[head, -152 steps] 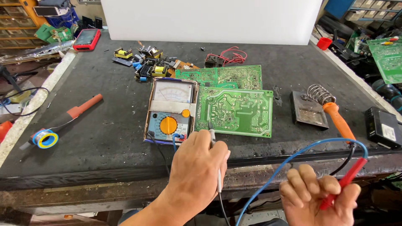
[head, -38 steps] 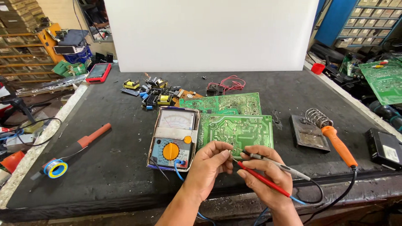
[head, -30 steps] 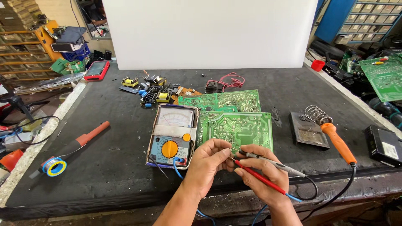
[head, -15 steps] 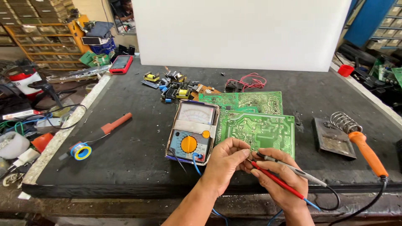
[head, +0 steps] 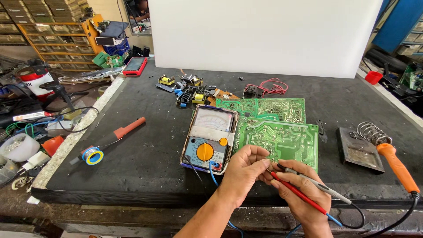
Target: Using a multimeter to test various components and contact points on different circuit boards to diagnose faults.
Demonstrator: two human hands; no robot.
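My left hand [head: 246, 169] and right hand [head: 304, 194] meet at the front edge of the black bench, over the near corner of a green circuit board [head: 282, 139]. In my right hand lie a red test probe [head: 296, 192] and a grey test probe [head: 315, 185], side by side. My left fingertips pinch the probes' tips. An analog multimeter [head: 209, 139] with an orange dial lies just left of the board, its blue and black leads running off the bench edge.
A second green board [head: 264, 108] lies behind the first. An orange-handled soldering iron [head: 396, 165] rests in a coil stand [head: 363, 143] at the right. Loose components [head: 189, 86], a red-handled tool [head: 125, 129], a solder roll [head: 92, 155] and a red phone [head: 134, 65] are to the left.
My right hand came up from below the bench edge with the red probe and joined my left hand; both probes are now held together. In the last second the hands barely move.
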